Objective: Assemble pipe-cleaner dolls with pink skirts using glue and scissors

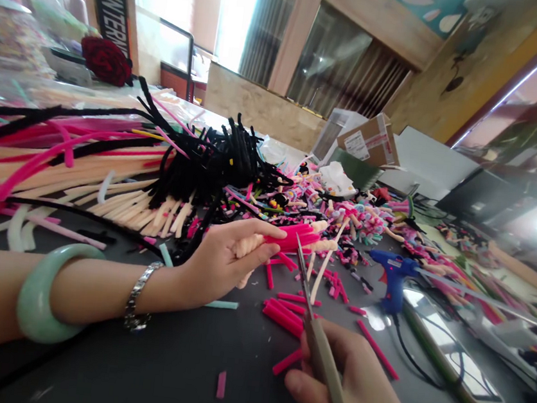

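My left hand (229,249), with a watch-like bracelet and a green bangle on its arm, is closed around a doll-like piece of pink and cream pipe cleaners (294,233). Its pink strands point to the right, with twisted cream ends beside them. In my right hand (341,371) are scissors (316,336), their blades reaching up to the pink strands. Whether the blades are parted cannot be made out. Below the hands, cut pink pipe cleaner pieces (284,316) lie on the dark table, with a small loose pink piece (221,384) nearer to me.
Bundles of cream pipe cleaners (136,212) and black ones (226,151) lie at the left and back. A heap of small colourful pieces (354,218) spreads behind. On the right are a blue glue gun (393,274) with its cord, a phone (450,345) and a cardboard box (372,142).
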A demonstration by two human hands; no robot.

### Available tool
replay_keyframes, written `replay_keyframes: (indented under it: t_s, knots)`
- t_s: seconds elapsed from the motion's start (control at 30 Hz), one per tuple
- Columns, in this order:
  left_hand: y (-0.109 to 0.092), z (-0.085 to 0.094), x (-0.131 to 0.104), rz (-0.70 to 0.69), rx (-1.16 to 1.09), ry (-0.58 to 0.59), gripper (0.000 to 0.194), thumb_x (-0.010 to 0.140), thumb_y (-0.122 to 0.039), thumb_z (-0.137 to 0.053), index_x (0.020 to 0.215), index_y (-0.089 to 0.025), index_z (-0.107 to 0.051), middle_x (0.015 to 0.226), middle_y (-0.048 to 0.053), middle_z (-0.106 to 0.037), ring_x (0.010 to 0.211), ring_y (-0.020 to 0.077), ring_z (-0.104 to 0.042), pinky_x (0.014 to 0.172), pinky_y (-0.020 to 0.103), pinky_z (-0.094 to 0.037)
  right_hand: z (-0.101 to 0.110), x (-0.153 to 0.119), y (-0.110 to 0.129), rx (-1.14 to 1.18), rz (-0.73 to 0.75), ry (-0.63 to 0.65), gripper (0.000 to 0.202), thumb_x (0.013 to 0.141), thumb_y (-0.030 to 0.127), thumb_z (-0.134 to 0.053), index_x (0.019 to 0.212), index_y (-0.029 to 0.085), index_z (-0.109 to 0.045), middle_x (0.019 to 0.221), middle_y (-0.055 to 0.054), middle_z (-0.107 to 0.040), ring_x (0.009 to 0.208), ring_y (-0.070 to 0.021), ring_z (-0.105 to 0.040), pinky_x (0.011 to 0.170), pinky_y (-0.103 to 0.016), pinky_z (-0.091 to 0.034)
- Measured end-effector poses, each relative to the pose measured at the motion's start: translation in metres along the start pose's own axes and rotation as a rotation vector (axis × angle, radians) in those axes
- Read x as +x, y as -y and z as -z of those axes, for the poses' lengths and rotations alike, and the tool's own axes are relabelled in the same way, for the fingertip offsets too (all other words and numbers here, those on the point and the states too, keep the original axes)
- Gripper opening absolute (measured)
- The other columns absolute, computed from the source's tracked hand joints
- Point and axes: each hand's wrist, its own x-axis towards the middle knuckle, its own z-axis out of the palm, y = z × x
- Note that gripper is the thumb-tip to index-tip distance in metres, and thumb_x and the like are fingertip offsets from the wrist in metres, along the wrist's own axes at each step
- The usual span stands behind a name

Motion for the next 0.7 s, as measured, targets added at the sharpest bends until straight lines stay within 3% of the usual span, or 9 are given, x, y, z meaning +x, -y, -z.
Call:
replay_keyframes:
  t_s: [0.13,0.4,0.53,0.7]
  knots:
    - [0.004,0.000,-0.002,-0.024,-0.003,-0.008,0.016,0.091,-0.028,-0.056,0.105,-0.020,-0.062,0.043,-0.009,-0.043,0.034,0.0063,-0.048,0.035,0.017,-0.039,0.006,-0.001,-0.002,0.103,0.018,0.077,0.041,0.064,0.046,-0.079,0.080,0.018,-0.053,0.066,0.006,-0.041,0.060,-0.0083,-0.035,0.050,-0.018,-0.031]
    - [0.003,0.001,-0.002,-0.087,0.012,0.009,0.014,0.091,-0.024,-0.056,0.103,-0.017,-0.061,0.044,-0.007,-0.047,0.035,0.0079,-0.050,0.036,0.019,-0.040,0.009,-0.002,-0.010,0.141,-0.089,0.062,0.066,0.039,0.064,-0.084,0.081,0.022,-0.056,0.065,0.004,-0.047,0.058,-0.0118,-0.045,0.048,-0.020,-0.033]
    - [0.003,0.000,-0.002,-0.120,-0.061,0.040,0.013,0.091,-0.020,-0.056,0.103,-0.016,-0.060,0.049,-0.006,-0.049,0.038,0.0076,-0.051,0.036,0.018,-0.041,0.009,-0.009,-0.013,0.137,-0.110,-0.012,0.076,0.036,0.063,-0.085,0.093,0.020,-0.059,0.074,0.001,-0.054,0.064,-0.0146,-0.049,0.051,-0.021,-0.037]
    - [0.003,0.000,-0.002,-0.200,-0.088,0.055,0.014,0.088,-0.012,-0.058,0.101,-0.016,-0.062,0.082,0.002,-0.061,0.045,0.0032,-0.053,0.039,0.016,-0.044,0.009,-0.012,-0.014,0.085,-0.091,-0.035,0.074,0.040,0.060,-0.086,0.095,0.019,-0.059,0.073,0.001,-0.053,0.062,-0.0133,-0.046,0.050,-0.021,-0.038]
